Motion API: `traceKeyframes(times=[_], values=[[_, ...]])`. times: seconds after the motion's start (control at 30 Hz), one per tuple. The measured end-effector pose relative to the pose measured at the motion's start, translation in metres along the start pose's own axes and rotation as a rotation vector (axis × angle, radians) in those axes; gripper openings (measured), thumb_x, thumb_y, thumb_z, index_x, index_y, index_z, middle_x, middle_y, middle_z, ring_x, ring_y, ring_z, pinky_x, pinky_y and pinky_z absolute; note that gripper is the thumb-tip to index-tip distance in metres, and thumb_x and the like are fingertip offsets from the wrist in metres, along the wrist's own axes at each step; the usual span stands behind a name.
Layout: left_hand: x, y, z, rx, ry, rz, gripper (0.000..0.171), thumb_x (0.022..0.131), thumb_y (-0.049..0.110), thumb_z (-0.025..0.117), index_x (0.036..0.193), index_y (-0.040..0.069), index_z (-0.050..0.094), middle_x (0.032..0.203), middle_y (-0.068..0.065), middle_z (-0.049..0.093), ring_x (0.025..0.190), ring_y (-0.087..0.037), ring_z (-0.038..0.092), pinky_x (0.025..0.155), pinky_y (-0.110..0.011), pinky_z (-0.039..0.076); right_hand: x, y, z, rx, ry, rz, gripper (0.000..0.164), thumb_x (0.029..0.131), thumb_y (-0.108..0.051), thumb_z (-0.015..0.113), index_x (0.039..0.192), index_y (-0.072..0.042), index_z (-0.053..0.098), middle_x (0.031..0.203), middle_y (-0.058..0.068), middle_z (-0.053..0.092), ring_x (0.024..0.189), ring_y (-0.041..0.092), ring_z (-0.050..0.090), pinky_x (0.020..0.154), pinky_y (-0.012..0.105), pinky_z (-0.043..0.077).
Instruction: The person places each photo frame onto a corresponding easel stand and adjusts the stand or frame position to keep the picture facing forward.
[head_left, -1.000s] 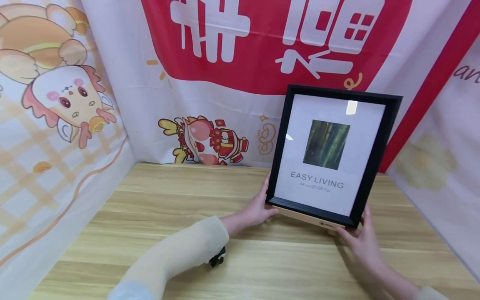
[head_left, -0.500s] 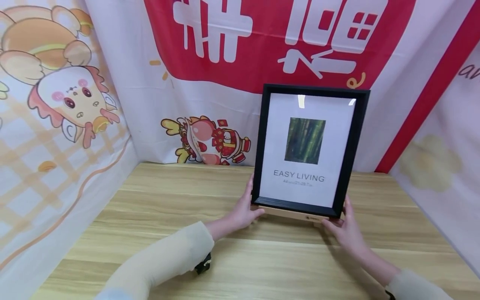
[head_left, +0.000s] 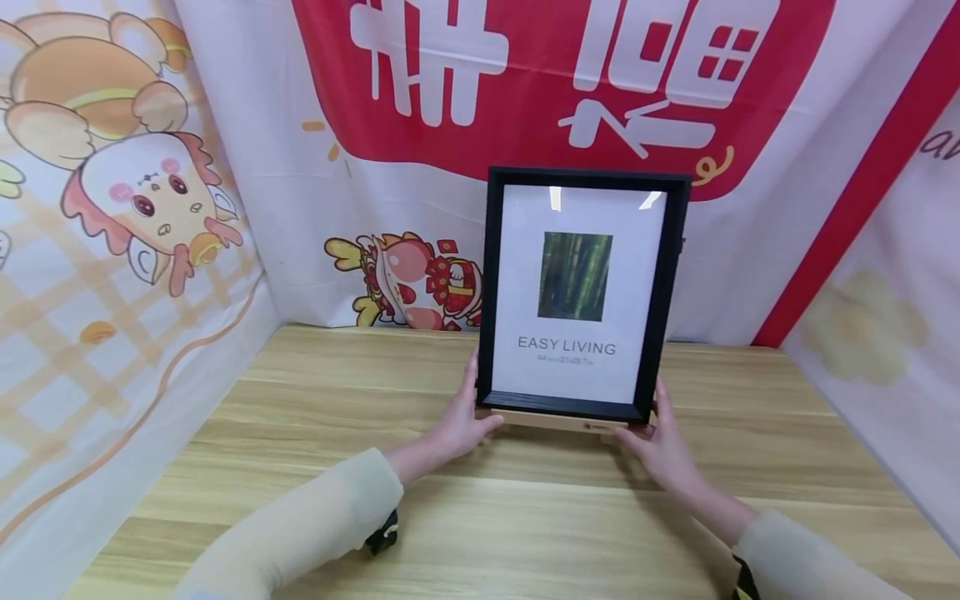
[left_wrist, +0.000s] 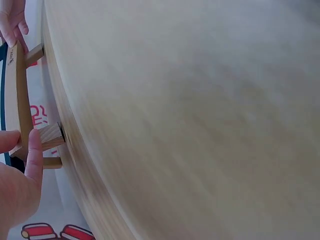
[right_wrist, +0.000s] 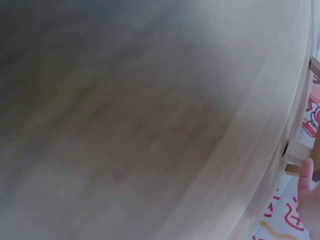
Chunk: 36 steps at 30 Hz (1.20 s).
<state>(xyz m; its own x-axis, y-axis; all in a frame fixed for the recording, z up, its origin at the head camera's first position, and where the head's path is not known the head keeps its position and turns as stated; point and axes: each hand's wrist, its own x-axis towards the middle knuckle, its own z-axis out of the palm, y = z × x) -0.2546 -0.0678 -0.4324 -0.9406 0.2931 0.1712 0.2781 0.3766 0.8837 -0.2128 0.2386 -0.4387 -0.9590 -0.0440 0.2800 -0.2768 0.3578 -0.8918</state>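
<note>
A black picture frame (head_left: 577,292) stands upright, leaning slightly back, on a small wooden easel (head_left: 551,421). Behind its glazing is a white sheet with a dark green bamboo picture and the words "EASY LIVING". My left hand (head_left: 457,423) grips the lower left corner, thumb on the front ledge and fingers along the side. At the lower right corner my right hand (head_left: 667,452) holds on the same way, its thumb against the ledge. In the left wrist view the easel's wooden legs (left_wrist: 51,136) reach the tabletop. Most of the easel is hidden behind the frame.
The wood-grain table (head_left: 480,533) ends at a back cloth (head_left: 255,167) with a red and white print. Printed cloth walls (head_left: 45,400) bound the left and right sides. Dark wrist straps (head_left: 382,533) show at both sleeves.
Both hands have moved the frame and easel leftward across the table, from the right side toward the middle. The frame has turned to face more squarely forward; the grip stays the same.
</note>
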Motion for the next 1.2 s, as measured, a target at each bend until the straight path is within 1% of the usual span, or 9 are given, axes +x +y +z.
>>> traceKeyframes(times=[0.1,0.17,0.27,0.63,0.73,0.83,0.93,1.03,1.2], values=[[-0.002,0.000,-0.004,0.000,0.012,-0.014,0.124,0.081,-0.005,0.072,0.147,0.051,-0.016,0.161,-0.003,0.007,0.137,-0.032,0.033,0.090,-0.036,0.052,0.003,-0.001,0.005,0.036,-0.012,0.019,0.105,0.084,0.016,0.064,0.156,-0.015,-0.005,0.139,0.036,0.030,0.100,0.049,0.058,0.070,0.024,0.056],[-0.004,-0.001,-0.007,-0.009,0.017,-0.022,0.125,0.081,-0.006,0.072,0.147,0.053,-0.016,0.161,-0.004,0.009,0.130,-0.035,0.043,0.076,-0.035,0.057,0.004,-0.001,0.008,0.062,-0.019,0.031,0.104,0.084,0.017,0.063,0.156,-0.016,-0.005,0.140,0.036,0.028,0.098,0.050,0.058,0.066,0.031,0.058],[-0.005,-0.003,-0.010,-0.014,0.023,-0.030,0.126,0.081,-0.006,0.072,0.146,0.054,-0.017,0.161,-0.004,0.008,0.126,-0.035,0.047,0.066,-0.031,0.057,0.007,-0.002,0.012,0.083,-0.024,0.046,0.104,0.085,0.018,0.062,0.157,-0.017,-0.004,0.142,0.036,0.026,0.098,0.050,0.058,0.066,0.036,0.059],[-0.008,-0.004,-0.016,0.013,0.037,-0.051,0.124,0.082,-0.004,0.072,0.147,0.052,-0.018,0.160,-0.008,0.017,0.120,-0.035,0.052,0.067,-0.028,0.056,0.012,-0.002,0.018,0.064,-0.037,0.044,0.104,0.085,0.016,0.062,0.157,-0.018,-0.004,0.140,0.034,0.028,0.101,0.049,0.058,0.068,0.034,0.059],[-0.008,-0.005,-0.017,0.003,0.033,-0.057,0.124,0.082,-0.005,0.072,0.146,0.053,-0.018,0.160,-0.009,0.016,0.109,-0.034,0.058,0.062,-0.030,0.057,0.012,-0.003,0.019,0.047,-0.037,0.043,0.105,0.085,0.016,0.063,0.157,-0.020,-0.004,0.142,0.033,0.027,0.103,0.049,0.057,0.070,0.031,0.058],[-0.008,-0.006,-0.017,0.002,0.029,-0.049,0.124,0.082,-0.004,0.071,0.146,0.053,-0.018,0.160,-0.009,0.014,0.110,-0.034,0.058,0.064,-0.031,0.057,0.012,-0.002,0.019,0.041,-0.035,0.048,0.105,0.084,0.017,0.063,0.157,-0.020,-0.004,0.143,0.033,0.027,0.103,0.049,0.056,0.071,0.030,0.058],[-0.007,-0.006,-0.017,0.011,0.032,-0.036,0.124,0.082,-0.005,0.072,0.147,0.052,-0.017,0.161,-0.007,0.013,0.123,-0.033,0.050,0.076,-0.033,0.056,0.013,-0.001,0.019,0.041,-0.033,0.051,0.106,0.084,0.017,0.063,0.157,-0.020,-0.004,0.144,0.033,0.026,0.103,0.050,0.057,0.071,0.032,0.058],[-0.007,-0.007,-0.018,0.016,0.038,-0.022,0.124,0.081,-0.005,0.072,0.147,0.051,-0.017,0.161,-0.005,0.012,0.134,-0.032,0.040,0.092,-0.036,0.051,0.013,0.000,0.019,0.037,-0.031,0.047,0.106,0.084,0.017,0.063,0.157,-0.020,-0.004,0.143,0.033,0.027,0.103,0.050,0.057,0.072,0.031,0.058],[-0.006,-0.008,-0.019,0.006,0.047,-0.015,0.124,0.081,-0.006,0.072,0.147,0.052,-0.016,0.160,-0.004,0.015,0.136,-0.031,0.036,0.105,-0.040,0.039,0.015,-0.001,0.021,0.025,-0.021,0.025,0.105,0.082,0.018,0.064,0.157,-0.017,-0.001,0.138,0.034,0.033,0.102,0.048,0.057,0.073,0.025,0.056]])
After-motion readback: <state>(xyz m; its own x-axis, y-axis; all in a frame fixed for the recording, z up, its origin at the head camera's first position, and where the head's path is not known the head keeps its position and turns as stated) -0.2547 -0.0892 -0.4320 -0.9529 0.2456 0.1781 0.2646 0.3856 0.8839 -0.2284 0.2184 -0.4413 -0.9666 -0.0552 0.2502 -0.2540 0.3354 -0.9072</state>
